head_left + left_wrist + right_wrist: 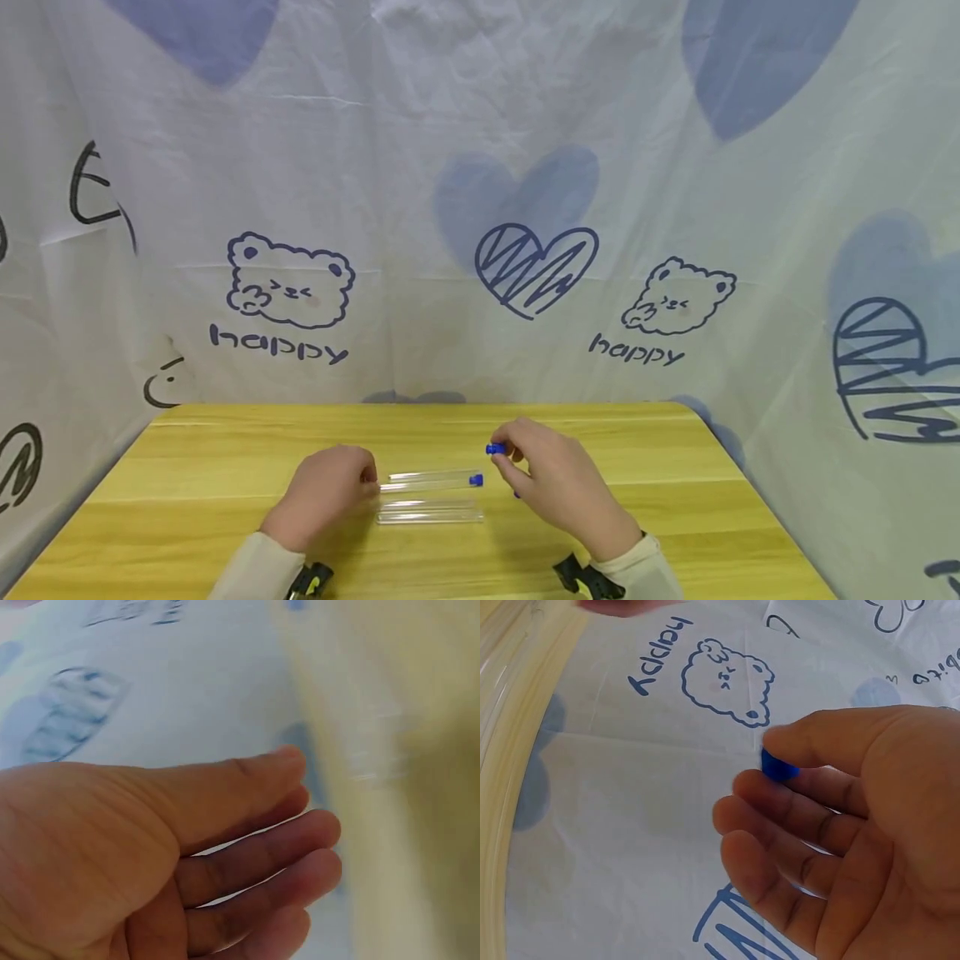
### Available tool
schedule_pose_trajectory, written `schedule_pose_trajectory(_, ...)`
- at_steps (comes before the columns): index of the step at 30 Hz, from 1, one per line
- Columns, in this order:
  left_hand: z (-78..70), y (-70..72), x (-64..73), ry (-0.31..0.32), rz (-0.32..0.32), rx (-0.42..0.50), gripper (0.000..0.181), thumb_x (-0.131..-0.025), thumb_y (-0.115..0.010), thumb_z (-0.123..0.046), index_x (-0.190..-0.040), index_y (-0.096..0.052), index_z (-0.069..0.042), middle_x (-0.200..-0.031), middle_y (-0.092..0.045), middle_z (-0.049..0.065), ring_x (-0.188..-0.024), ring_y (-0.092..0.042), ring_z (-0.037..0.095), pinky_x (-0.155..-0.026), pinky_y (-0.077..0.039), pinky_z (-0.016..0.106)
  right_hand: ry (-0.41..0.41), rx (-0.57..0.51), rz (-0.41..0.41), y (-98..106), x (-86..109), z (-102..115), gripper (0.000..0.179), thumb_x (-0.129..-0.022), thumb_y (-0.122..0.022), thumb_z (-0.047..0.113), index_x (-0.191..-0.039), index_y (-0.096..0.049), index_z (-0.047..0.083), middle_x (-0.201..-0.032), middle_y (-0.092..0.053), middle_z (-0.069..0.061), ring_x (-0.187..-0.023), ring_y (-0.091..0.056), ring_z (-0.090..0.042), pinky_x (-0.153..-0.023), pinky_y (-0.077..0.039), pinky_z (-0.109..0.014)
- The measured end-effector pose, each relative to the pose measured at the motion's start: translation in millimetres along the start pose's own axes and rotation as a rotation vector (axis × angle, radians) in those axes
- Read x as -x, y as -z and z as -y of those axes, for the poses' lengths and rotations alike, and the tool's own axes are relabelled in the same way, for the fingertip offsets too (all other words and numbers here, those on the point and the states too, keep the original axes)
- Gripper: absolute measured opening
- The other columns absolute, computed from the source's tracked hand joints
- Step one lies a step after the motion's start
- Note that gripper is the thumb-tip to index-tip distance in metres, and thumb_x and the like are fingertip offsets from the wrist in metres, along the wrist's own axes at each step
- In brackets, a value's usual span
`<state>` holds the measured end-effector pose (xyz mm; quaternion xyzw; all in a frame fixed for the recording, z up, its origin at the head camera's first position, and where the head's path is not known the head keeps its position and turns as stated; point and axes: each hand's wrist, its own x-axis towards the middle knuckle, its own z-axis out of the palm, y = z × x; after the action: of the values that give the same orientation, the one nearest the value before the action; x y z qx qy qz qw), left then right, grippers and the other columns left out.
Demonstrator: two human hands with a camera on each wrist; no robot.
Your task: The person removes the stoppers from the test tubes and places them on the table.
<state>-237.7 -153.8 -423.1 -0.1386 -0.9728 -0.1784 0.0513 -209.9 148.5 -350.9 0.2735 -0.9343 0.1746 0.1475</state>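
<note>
At lower left, the left wrist view alone shows the left hand (pixel 142 840) palm-side, empty and loosely bent, while the right hand (pixel 564 482) pinches a blue cap (pixel 495 448).

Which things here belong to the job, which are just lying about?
Job:
blue cap, pinched in the right hand
left hand, by the clear tubes
second blue cap at a tube end
small blue piece, mostly hidden: probably

Just around:
wooden table
printed cloth
black wrist gear
</note>
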Motion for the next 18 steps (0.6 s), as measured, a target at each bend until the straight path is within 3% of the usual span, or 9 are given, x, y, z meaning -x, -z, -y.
schedule_pose_trajectory(5, -13.1, 44.6, 8.4, 0.03, -0.019, 0.023, 0.011, -0.092, -0.079, -0.026, -0.087, -0.072, -0.021, -0.079, -0.066, -0.011, -0.069, -0.057, 0.007, -0.065, -0.051, 0.035, -0.018, -0.038, -0.035, -0.2, -0.2, -0.3, 0.011, -0.095, -0.074, 0.02, -0.1, -0.064, 0.02, -0.087, -0.059, 0.014, -0.073, -0.052, -0.003, -0.064, -0.049, -0.022)
schedule_pose_trajectory(8, -18.4, 61.0, 13.5, 0.029, -0.019, 0.042, 0.008, -0.093, -0.078, -0.026, -0.092, -0.071, -0.022, -0.082, -0.067, -0.012, -0.074, -0.06, 0.007, -0.069, -0.052, 0.035, -0.043, -0.075, -0.037, 0.6, -0.2, -0.2, 0.012, -0.095, -0.075, 0.018, -0.101, -0.064, 0.019, -0.087, -0.061, 0.013, -0.07, -0.053, -0.003, -0.06, -0.049, -0.021)
schedule_pose_trajectory(13, -22.6, 72.4, 16.9, 0.021, 0.0, 0.053, 0.01, -0.093, -0.078, -0.026, -0.099, -0.072, -0.021, -0.086, -0.069, -0.011, -0.077, -0.063, 0.008, -0.07, -0.054, 0.037, -0.099, -0.168, -0.057, 1.0, -0.8, -1.0, 0.013, -0.096, -0.073, 0.015, -0.106, -0.064, 0.017, -0.088, -0.063, 0.012, -0.073, -0.058, -0.001, -0.064, -0.053, -0.02)
schedule_pose_trajectory(18, -18.9, 75.5, 18.6, 0.058, 0.019, 0.066, 0.022, -0.094, -0.077, -0.029, -0.11, -0.07, -0.016, -0.091, -0.071, -0.009, -0.077, -0.064, 0.01, -0.071, -0.055, 0.039, -0.112, -0.219, -0.136, 0.4, -2.2, -1.8, 0.029, -0.093, -0.07, 0.01, -0.121, -0.064, 0.012, -0.083, -0.059, 0.015, -0.071, -0.057, -0.003, -0.064, -0.053, -0.022)
